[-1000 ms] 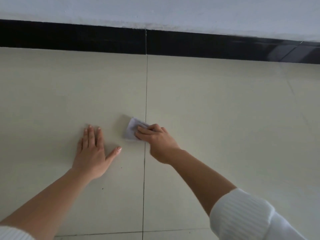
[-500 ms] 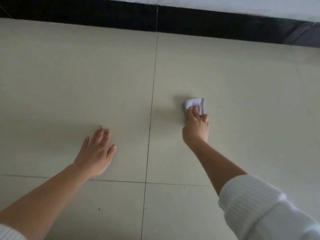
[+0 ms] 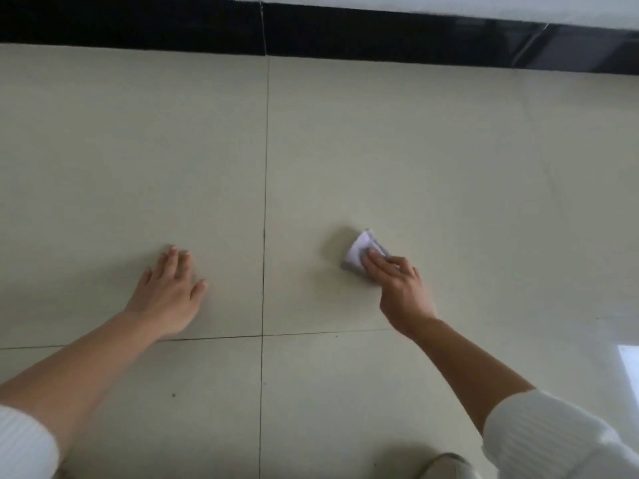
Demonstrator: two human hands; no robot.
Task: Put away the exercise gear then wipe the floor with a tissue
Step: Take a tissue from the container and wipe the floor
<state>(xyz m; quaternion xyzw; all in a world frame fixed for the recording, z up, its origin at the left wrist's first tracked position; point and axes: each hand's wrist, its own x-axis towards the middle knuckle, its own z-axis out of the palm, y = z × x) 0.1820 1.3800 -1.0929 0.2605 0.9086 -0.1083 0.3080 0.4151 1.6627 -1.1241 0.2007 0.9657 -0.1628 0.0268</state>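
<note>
Bracing on the pale tiled floor (image 3: 449, 167) with the left hand (image 3: 169, 292), palm down, fingers straight, thumb out, left of the grout line (image 3: 266, 167). Pressing a folded white tissue (image 3: 359, 254) onto the tile right of that line with the right hand (image 3: 401, 288), fingers bent over its near edge. Farther off, black baseboard (image 3: 138, 29) below a white wall (image 3: 484, 8).

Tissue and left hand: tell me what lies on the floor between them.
Between tissue and left hand, the head view shows only bare floor crossed by one dark grout line.
</note>
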